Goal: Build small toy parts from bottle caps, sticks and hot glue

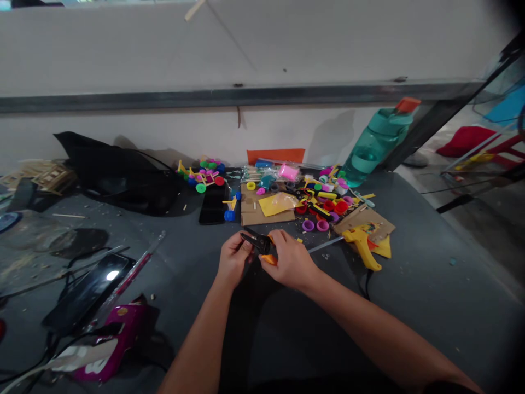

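Note:
Over the dark table (443, 306), my right hand (289, 259) is wrapped round the orange handles of a black cutting tool (259, 241). The tool's jaws point left, to the fingertips of my left hand (234, 257). That hand is closed in a pinch at the jaws; what it holds is too small to make out. Just beyond the hands lies a piece of cardboard (266, 216) with a yellow sheet (279, 204) on it. Coloured bottle caps (322, 225) are spread to its right.
A yellow glue gun (363, 247) lies at the right, below a teal bottle (376, 145) leaning by the wall. Small wheeled models (207, 175), a black phone (212, 205) and a black bag (118, 175) stand behind. Another phone (89, 293) and a magenta power strip (123, 339) lie left.

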`<state>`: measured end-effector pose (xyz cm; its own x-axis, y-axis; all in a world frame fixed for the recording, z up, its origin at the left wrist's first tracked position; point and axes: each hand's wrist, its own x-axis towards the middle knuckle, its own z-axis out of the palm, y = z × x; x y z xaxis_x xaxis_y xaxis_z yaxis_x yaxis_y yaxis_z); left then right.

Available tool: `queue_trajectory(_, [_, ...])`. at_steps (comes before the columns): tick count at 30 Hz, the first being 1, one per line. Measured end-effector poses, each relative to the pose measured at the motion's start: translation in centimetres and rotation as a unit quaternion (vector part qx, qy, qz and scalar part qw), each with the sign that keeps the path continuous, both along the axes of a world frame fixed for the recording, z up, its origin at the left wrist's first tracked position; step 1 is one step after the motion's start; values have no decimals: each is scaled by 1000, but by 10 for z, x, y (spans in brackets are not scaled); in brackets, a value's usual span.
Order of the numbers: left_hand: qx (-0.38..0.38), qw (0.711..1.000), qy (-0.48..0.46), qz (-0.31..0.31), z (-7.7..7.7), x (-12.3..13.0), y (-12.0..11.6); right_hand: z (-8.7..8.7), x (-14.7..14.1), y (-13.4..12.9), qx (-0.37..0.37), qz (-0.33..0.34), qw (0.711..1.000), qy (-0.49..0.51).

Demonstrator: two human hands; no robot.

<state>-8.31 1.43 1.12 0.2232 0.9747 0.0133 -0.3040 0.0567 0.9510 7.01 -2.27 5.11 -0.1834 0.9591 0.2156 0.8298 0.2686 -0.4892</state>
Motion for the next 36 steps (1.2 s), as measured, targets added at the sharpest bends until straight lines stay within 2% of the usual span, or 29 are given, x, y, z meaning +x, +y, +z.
queue_trajectory(7, [-6, 1000, -16, 7, -2, 2, 0, -4, 1, 0, -8, -21, 1000, -12])
queue_trajectory(19, [14, 1000, 10, 11, 0, 8, 2, -4, 5, 6, 16, 6, 1000, -6])
queue_trajectory(25, [16, 999, 28, 17, -4, 6, 3, -6, 6, 6, -9, -5, 1000, -11])
queue_trajectory(36, [11, 1000, 2, 22, -5, 8, 3, -7, 6, 8, 6, 11, 1000, -5])
